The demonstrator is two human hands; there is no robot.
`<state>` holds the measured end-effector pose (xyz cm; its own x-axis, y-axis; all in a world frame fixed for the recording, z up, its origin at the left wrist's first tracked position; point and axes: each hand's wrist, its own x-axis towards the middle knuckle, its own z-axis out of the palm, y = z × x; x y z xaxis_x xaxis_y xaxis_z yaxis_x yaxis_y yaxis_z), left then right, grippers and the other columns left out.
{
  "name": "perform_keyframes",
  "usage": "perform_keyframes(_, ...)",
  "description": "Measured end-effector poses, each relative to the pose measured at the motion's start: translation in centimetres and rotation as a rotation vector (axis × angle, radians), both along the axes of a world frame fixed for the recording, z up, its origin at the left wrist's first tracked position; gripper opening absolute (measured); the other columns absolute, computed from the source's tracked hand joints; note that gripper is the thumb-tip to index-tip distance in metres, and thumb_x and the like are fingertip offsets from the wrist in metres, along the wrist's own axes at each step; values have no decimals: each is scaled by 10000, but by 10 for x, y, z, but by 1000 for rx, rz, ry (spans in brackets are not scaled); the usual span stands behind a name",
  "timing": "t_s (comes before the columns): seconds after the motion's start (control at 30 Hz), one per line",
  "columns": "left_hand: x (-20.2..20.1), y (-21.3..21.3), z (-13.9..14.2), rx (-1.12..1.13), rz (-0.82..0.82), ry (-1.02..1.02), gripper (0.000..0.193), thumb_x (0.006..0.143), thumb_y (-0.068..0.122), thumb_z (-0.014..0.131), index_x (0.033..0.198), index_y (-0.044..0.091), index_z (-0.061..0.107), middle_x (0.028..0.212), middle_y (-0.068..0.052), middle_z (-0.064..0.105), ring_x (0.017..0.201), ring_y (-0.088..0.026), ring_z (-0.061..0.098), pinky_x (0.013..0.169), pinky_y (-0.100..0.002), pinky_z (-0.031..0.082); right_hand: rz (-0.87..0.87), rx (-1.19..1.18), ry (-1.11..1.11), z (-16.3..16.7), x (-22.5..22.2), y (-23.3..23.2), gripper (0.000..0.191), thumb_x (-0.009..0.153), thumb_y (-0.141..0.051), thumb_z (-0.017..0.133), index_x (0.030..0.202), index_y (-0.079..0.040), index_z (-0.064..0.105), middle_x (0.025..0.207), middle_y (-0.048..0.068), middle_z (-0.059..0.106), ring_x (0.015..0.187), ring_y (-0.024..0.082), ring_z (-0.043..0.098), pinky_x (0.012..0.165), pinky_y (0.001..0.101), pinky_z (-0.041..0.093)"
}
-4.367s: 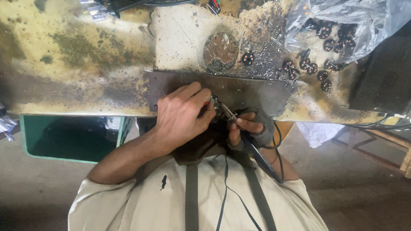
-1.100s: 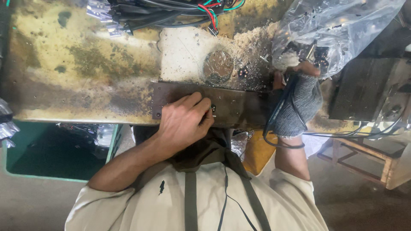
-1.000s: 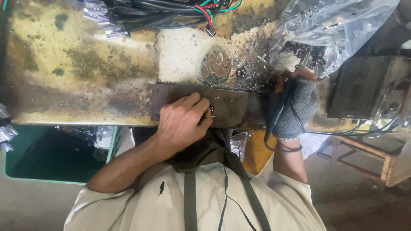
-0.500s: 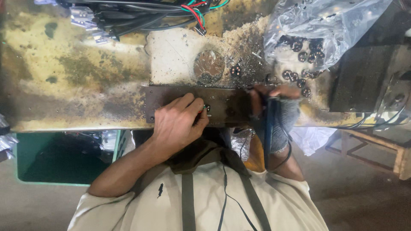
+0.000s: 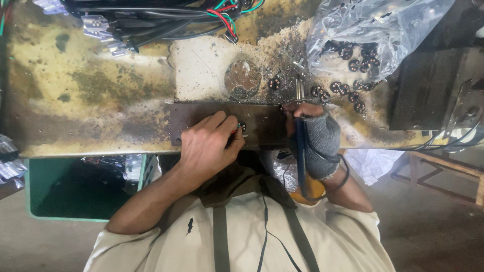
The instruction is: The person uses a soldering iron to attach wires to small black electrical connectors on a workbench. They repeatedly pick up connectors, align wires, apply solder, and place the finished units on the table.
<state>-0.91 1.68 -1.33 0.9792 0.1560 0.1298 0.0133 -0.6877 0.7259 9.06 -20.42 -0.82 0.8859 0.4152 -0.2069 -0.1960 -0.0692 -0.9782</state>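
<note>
Soldering step is looking mid-cycle. Left hand is pinching a small round connector part between thumb and fingertips, closed on it, and pressing it down onto the dark metal plate at the bench's near edge. Right hand, in a grey fingerless glove, is wrapped shut around the blue-handled soldering iron; handle is running back toward the body below the grip, metal tip is pointing up past the fingers into the solder-spattered patch of the workbench. Tip is sitting well apart from the pinched part, off to the right of the left-hand grip, so I'm judging no joint is being made at this instant. Loose parts of the same kind are lying just beyond the iron tip, more are spilling from the clear plastic bag further up-right. Wire bundle is lying far above the left grip. Next move is likely calling for swinging the tip left onto the held part while the left pinch is keeping it flat and steady on the plate; can't tell whether solder is already loaded on the tip.
</note>
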Motion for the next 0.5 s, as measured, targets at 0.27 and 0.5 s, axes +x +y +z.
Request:
perform_keyframes(0.27,1,0,2,8,2,-4,187,857,157,742,819,79,577,805,-95,580,754,-308,665,593,-450,518,650,-769,-1062,45,33,10,221,959,21,565,1166,-56,567,1039,153,655,979,337,660,857,425,530)
perform_keyframes(0.5,-3,-2,4,2,4,6,170,851,151,741,838,86,585,827,-91,578,770,-297,663,607,-443,525,639,-983,-1157,31,11,8,217,1065,-117,624,1252,-43,542,1028,190,673,877,329,666,679,450,556)
